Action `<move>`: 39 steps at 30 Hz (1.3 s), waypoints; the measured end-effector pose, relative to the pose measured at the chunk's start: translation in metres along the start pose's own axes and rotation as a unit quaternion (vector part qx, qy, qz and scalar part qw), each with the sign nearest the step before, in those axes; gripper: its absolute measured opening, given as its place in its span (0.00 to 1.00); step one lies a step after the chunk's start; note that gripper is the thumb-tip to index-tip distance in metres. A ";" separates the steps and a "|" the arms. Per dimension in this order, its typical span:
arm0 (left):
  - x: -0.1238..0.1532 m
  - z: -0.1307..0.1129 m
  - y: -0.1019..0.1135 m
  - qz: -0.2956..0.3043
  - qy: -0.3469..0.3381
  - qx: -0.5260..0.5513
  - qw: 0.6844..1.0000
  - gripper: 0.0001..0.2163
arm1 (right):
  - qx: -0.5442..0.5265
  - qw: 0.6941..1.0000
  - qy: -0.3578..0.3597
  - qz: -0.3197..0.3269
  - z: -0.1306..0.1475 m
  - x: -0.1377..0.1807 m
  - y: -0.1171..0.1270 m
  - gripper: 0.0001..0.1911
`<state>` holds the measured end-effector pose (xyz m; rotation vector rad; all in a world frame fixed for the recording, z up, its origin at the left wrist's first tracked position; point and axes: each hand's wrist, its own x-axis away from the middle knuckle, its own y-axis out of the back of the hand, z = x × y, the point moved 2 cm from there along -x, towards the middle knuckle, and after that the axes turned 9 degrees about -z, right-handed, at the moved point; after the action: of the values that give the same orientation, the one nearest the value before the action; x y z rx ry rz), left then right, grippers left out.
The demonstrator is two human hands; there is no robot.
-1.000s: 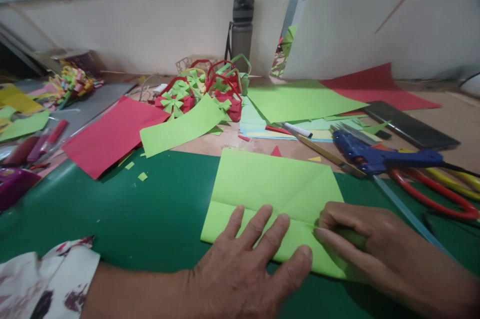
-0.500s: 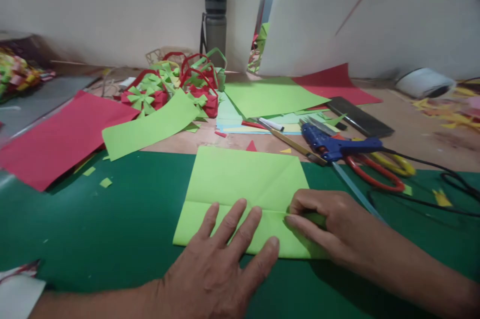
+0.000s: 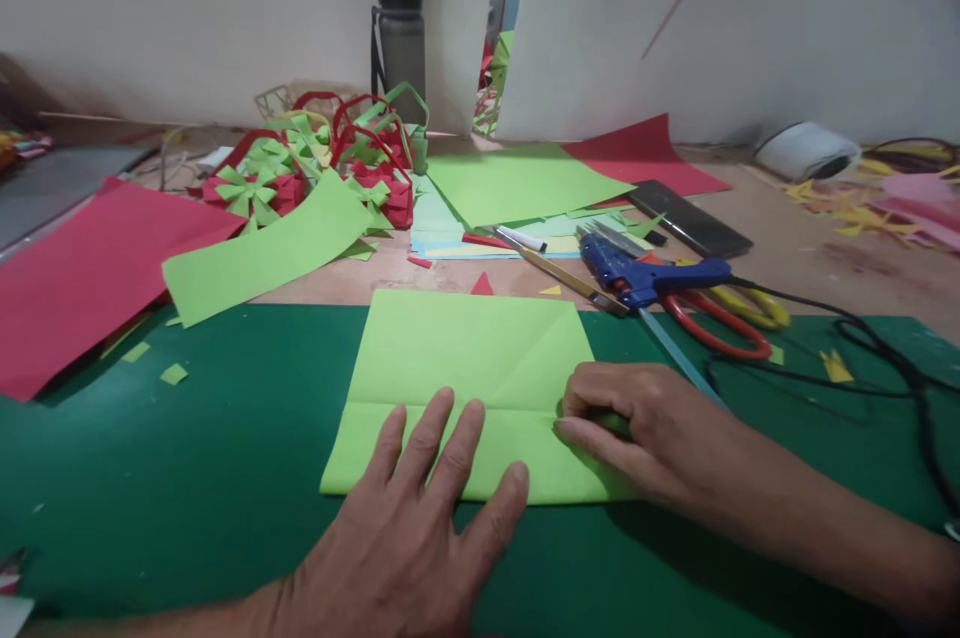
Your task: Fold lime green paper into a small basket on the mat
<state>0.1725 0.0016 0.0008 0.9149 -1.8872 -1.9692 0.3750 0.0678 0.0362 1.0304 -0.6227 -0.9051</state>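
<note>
A folded sheet of light green paper lies on the green mat in front of me. A crease runs across it, and a slanting one goes toward its upper right corner. My left hand rests flat on the lower part, fingers spread, pressing it down. At the right end of the crease, my right hand is closed, thumb and forefinger pinching the paper. That hand covers the sheet's right edge, and a shaded green part shows between thumb and curled fingers.
A blue glue gun lies over red-handled scissors, its black cord trailing right. Behind the sheet are a craft knife, a phone and small paper baskets. Red paper and a green strip lie left; a bottle stands behind.
The whole view has shifted, so most things appear farther left and slightly higher. Both hands keep nearly the same places on the green paper.
</note>
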 end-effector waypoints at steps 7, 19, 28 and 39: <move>0.015 -0.008 -0.020 -0.107 -0.003 -0.064 0.992 0.32 | 0.005 1.000 -0.011 0.005 -0.002 0.001 -0.002 0.12; 0.014 -0.008 -0.014 -0.081 -0.017 -0.067 0.994 0.27 | 0.021 1.000 -0.003 0.002 -0.003 0.000 -0.003 0.14; 0.010 -0.008 -0.012 -0.078 -0.025 -0.062 0.995 0.23 | 0.026 1.000 0.006 -0.003 -0.003 0.000 -0.003 0.13; -0.005 -0.008 0.008 -0.032 -0.009 -0.065 0.997 0.18 | 0.016 0.998 0.054 -0.023 -0.016 -0.001 -0.013 0.15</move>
<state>0.1791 -0.0025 0.0096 0.9343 -1.7350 -2.1176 0.3830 0.0727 0.0175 1.1188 -0.5269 -0.8752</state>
